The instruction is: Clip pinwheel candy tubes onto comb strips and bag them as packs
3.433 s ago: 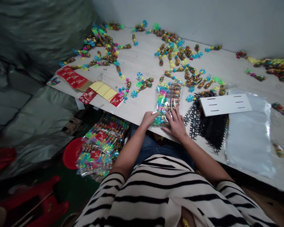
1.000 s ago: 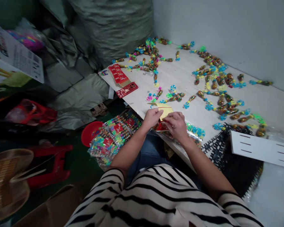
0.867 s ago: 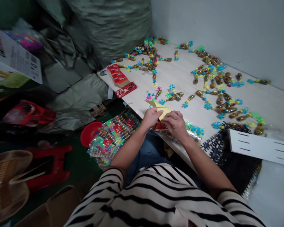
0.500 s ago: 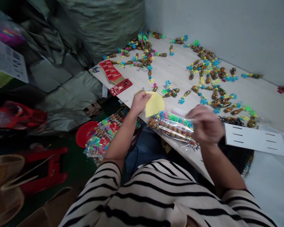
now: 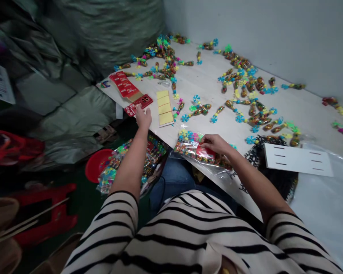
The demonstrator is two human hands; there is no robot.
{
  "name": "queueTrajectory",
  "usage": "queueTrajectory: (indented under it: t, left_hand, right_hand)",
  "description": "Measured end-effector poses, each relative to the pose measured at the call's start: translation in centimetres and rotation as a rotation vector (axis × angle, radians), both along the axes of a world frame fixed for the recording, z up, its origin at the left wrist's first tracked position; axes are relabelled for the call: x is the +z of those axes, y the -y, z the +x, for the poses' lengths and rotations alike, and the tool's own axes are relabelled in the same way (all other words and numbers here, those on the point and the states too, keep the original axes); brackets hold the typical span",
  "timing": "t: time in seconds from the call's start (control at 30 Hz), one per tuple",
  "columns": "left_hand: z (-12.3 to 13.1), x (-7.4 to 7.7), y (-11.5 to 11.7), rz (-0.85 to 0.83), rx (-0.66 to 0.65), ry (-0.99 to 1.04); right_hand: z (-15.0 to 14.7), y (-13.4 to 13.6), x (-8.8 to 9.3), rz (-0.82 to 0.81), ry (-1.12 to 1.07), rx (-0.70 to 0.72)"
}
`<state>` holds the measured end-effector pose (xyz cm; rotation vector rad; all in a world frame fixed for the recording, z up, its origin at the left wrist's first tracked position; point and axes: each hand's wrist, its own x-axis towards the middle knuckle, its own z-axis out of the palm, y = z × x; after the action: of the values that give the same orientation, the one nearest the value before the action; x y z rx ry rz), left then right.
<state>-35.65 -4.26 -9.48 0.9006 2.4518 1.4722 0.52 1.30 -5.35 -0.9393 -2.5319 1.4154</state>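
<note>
My right hand [image 5: 215,144] rests at the table's near edge on a clear bag [image 5: 194,150] packed with colourful candy toys. Its fingers are closed on a red label [image 5: 205,153] that lies on the bag. My left hand [image 5: 143,116] reaches out to the left with its fingers stretched, touching the table just below a red sticker sheet [image 5: 138,105]. A yellow backing sheet [image 5: 164,107] lies flat on the table right of that hand.
Loose candy toys [image 5: 246,95] are scattered over the white table [image 5: 303,114]. A stack of red labels [image 5: 122,83], black plastic strips [image 5: 260,158], a white card [image 5: 298,160] and clear bags [image 5: 326,198] lie about. Filled bags [image 5: 122,167], a red bowl [image 5: 93,169] and a red stool [image 5: 45,213] sit on the floor.
My left hand has put the yellow backing sheet down on the table and moved left to the red sticker sheet. My right hand has brought a red label down onto the bag.
</note>
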Motion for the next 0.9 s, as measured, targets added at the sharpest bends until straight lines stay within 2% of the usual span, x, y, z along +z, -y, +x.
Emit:
queueTrajectory:
  t: [0.07, 0.1, 0.17, 0.23, 0.27, 0.33, 0.4, 0.47, 0.57, 0.63, 0.73, 0.8, 0.9]
  left_hand:
    - [2.2, 0.0, 1.7, 0.014, 0.001, -0.119]
    - [3.9, 0.1, 2.5, 0.015, -0.051, -0.167]
    - [7.7, 0.3, 4.0, 0.015, -0.26, -0.251]
    - [11.5, 0.2, 4.9, -0.019, -0.482, -0.275]
    - [13.1, -0.1, 5.1, -0.055, -0.547, -0.253]
    - [15.1, -0.8, 4.8, -0.151, -0.577, -0.142]
    - [15.7, -1.5, 3.9, -0.25, -0.535, 0.033]
    - [15.5, -1.8, 2.5, -0.305, -0.496, 0.199]
    - [15.1, -1.3, 0.3, -0.274, -0.48, 0.409]
    - [15.1, -0.2, -0.5, -0.2, -0.551, 0.584]
    - [15.0, 1.8, 0.0, -0.004, -0.668, 0.75]
    - [14.8, 3.3, 1.4, 0.143, -0.709, 0.709]
    - [14.4, 5.9, 4.0, 0.241, -0.776, 0.554]
  right_hand:
    - [0.2, 0.5, -0.7, 0.162, 0.033, 0.02]
    - [0.4, 0.8, -0.8, 0.25, 0.039, 0.021]
    - [0.9, 1.4, -1.0, 0.409, 0.052, -0.008]
    - [1.6, 1.7, -1.1, 0.495, 0.113, -0.068]
    - [2.0, 1.6, -1.1, 0.512, 0.17, -0.111]
    - [3.1, 0.9, -1.2, 0.536, 0.321, -0.236]
    - [4.5, -0.4, -1.2, 0.534, 0.48, -0.383]
    - [5.9, -1.9, -1.2, 0.427, 0.563, -0.445]
    - [7.5, -3.2, -1.0, 0.191, 0.42, -0.409]
    - [8.1, -3.0, 0.0, 0.178, 0.227, -0.425]
    - [8.9, -1.2, 3.1, 0.271, 0.018, -0.375]
    - [9.6, 0.6, 5.8, 0.319, -0.053, -0.295]
    - [10.6, 2.8, 8.9, 0.354, -0.1, -0.245]
